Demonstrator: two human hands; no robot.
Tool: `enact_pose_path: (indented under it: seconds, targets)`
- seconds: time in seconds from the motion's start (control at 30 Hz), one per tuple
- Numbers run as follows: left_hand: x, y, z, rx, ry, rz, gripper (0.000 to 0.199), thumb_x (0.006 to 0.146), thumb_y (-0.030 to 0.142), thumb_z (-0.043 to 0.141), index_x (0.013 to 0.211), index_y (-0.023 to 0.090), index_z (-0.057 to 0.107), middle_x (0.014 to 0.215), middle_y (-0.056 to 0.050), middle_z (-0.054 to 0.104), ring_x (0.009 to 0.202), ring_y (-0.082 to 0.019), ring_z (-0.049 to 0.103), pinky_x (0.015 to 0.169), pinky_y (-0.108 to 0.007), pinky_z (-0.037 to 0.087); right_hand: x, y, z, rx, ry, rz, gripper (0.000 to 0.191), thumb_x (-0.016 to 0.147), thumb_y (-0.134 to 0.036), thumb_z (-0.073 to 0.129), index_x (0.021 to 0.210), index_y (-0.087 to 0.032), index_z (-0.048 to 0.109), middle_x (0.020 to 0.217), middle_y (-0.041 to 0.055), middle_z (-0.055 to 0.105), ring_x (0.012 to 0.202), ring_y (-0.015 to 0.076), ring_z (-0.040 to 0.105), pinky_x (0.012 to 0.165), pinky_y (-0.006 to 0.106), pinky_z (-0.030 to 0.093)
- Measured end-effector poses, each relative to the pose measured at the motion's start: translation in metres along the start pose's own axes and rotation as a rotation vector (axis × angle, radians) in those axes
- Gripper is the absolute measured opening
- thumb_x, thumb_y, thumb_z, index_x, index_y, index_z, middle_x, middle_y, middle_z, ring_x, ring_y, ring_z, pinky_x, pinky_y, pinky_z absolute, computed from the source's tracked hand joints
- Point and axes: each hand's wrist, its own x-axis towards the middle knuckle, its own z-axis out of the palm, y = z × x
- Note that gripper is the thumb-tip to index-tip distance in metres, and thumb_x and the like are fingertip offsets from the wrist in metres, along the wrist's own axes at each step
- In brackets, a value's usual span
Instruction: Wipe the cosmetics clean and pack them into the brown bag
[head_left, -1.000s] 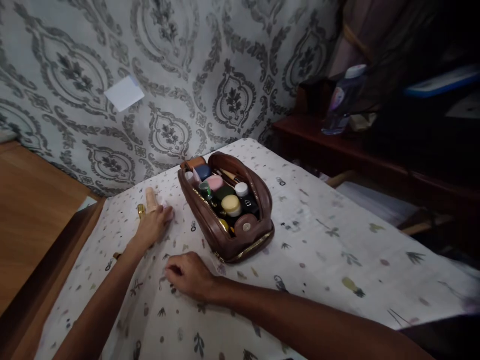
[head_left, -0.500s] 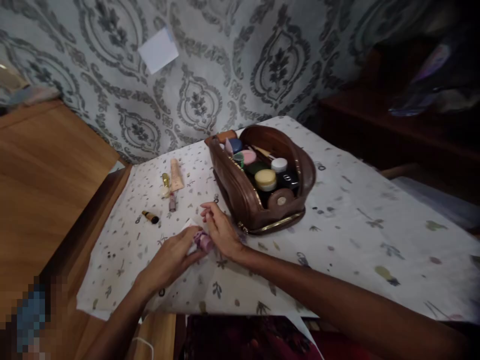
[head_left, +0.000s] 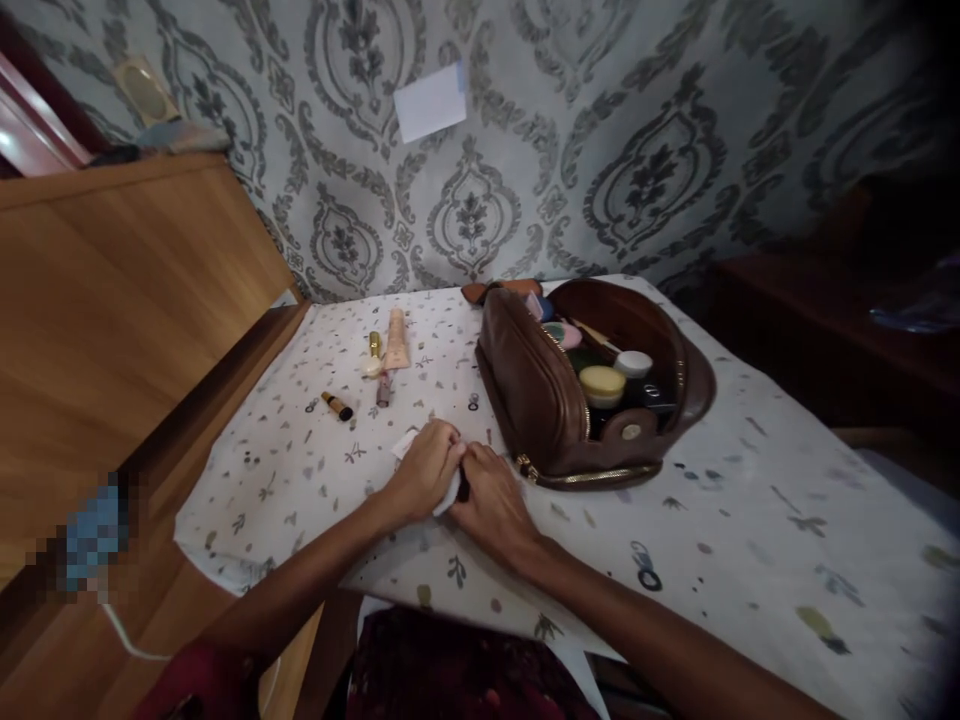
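Note:
My left hand (head_left: pixel 426 472) and my right hand (head_left: pixel 495 505) are drawn together low over the cloth-covered table, fingers closed and touching. A white tissue or wipe (head_left: pixel 405 443) pokes out past my left fingers, and a white strip also shows between the palms. What my right fingers close on is mostly covered; only a dark patch shows. Just right of the hands stands a brown makeup bag (head_left: pixel 534 385), unzipped, holding a yellow-lidded jar (head_left: pixel 602 385), a white-lidded jar (head_left: pixel 633 364) and other cosmetics.
Beyond my left hand lie a peach squeeze tube (head_left: pixel 397 338), a gold-coloured small tube (head_left: pixel 375 345), a mauve small tube (head_left: pixel 384 389) and a black-and-gold tube (head_left: pixel 337 406). A wooden panel (head_left: pixel 150 270) borders the left; a patterned wall (head_left: pixel 472 210) closes the back.
My right hand has turned and closed against my left. The small purple item seen in my left hand is now hidden. The view has shifted, moving the scene rightward.

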Motion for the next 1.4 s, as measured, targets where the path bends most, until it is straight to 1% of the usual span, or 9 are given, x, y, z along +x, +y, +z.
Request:
enact_pose_path:
  seconds: [0.23,0.37,0.53,0.67,0.8,0.9,1.0,1.17,1.4]
  targets:
    - [0.009,-0.038,-0.012,0.225,-0.092,-0.012,0.02,0.101,0.03,0.03,0.095,0.021,0.047,0.105,-0.009,0.058,0.103,-0.022,0.052,0.098,-0.041,0.042,0.0,0.0,0.002,0.003,0.064,-0.039,0.003,0.078,-0.022,0.057,0.08,-0.019,0.058,0.084,0.007,0.06,0.082,0.0231,0.055,0.076,0.034,0.041]
    - [0.011,-0.06,-0.026,0.497,-0.041,-0.142,0.012,0.099,0.028,0.042,0.1,0.019,0.05,0.111,-0.01,0.055,0.108,-0.025,0.05,0.097,-0.042,0.043,-0.001,0.0,0.001,-0.017,0.07,-0.047,0.005,0.078,-0.023,0.061,0.078,-0.018,0.058,0.084,0.0061,0.061,0.081,0.0223,0.057,0.075,0.033,0.041]
    - [0.004,-0.067,-0.028,0.683,0.069,-0.271,0.025,0.097,0.039,0.048,0.106,0.017,0.057,0.109,-0.012,0.053,0.105,-0.027,0.053,0.086,-0.039,0.048,0.001,0.0,-0.002,-0.018,0.04,-0.063,0.006,0.08,-0.025,0.061,0.08,-0.019,0.059,0.084,0.0062,0.063,0.08,0.0221,0.058,0.074,0.033,0.042]
    - [-0.008,-0.067,-0.029,0.639,0.061,-0.245,0.029,0.099,0.038,0.043,0.115,0.02,0.059,0.106,-0.01,0.054,0.093,-0.024,0.058,0.076,-0.034,0.051,0.003,0.002,-0.005,0.006,-0.003,-0.035,0.009,0.081,-0.026,0.061,0.084,-0.018,0.061,0.086,0.0074,0.064,0.081,0.0231,0.059,0.075,0.033,0.043]
    - [-0.022,-0.077,-0.04,0.441,0.071,-0.041,0.035,0.098,0.025,0.042,0.13,0.017,0.054,0.104,-0.009,0.055,0.098,-0.022,0.057,0.087,-0.035,0.05,0.006,0.005,-0.009,0.073,-0.026,-0.043,0.008,0.084,-0.027,0.059,0.086,-0.019,0.059,0.081,0.0047,0.064,0.075,0.0206,0.059,0.07,0.031,0.042]
    - [-0.032,-0.078,-0.046,0.255,0.143,-0.019,0.033,0.096,0.022,0.045,0.127,0.017,0.056,0.104,-0.008,0.057,0.099,-0.021,0.058,0.091,-0.035,0.05,0.006,0.007,-0.011,0.127,-0.018,-0.066,0.009,0.086,-0.029,0.057,0.088,-0.02,0.058,0.08,0.0037,0.064,0.073,0.0196,0.059,0.067,0.03,0.041]
    - [-0.038,-0.061,-0.043,0.132,0.227,-0.014,0.028,0.096,0.023,0.048,0.122,0.018,0.057,0.107,-0.008,0.061,0.102,-0.021,0.058,0.093,-0.036,0.048,0.006,0.008,-0.011,0.184,-0.011,-0.08,0.009,0.086,-0.027,0.057,0.091,-0.02,0.058,0.082,0.0036,0.064,0.073,0.0189,0.059,0.066,0.029,0.042]
    - [-0.038,-0.029,-0.028,0.086,0.081,0.129,0.025,0.098,0.022,0.043,0.116,0.021,0.06,0.102,-0.006,0.059,0.097,-0.018,0.058,0.088,-0.029,0.049,0.005,0.006,-0.012,0.251,-0.006,-0.086,0.008,0.084,-0.025,0.059,0.091,-0.021,0.059,0.083,0.0036,0.064,0.073,0.0186,0.06,0.067,0.029,0.044]
    - [-0.038,-0.06,-0.04,0.224,0.105,-0.058,0.023,0.097,0.019,0.042,0.1,0.019,0.065,0.094,-0.005,0.055,0.088,-0.018,0.057,0.082,-0.03,0.048,0.005,0.002,-0.013,0.456,-0.001,0.007,0.013,0.082,-0.032,0.061,0.089,-0.021,0.06,0.084,0.0039,0.064,0.075,0.0188,0.06,0.068,0.03,0.047]
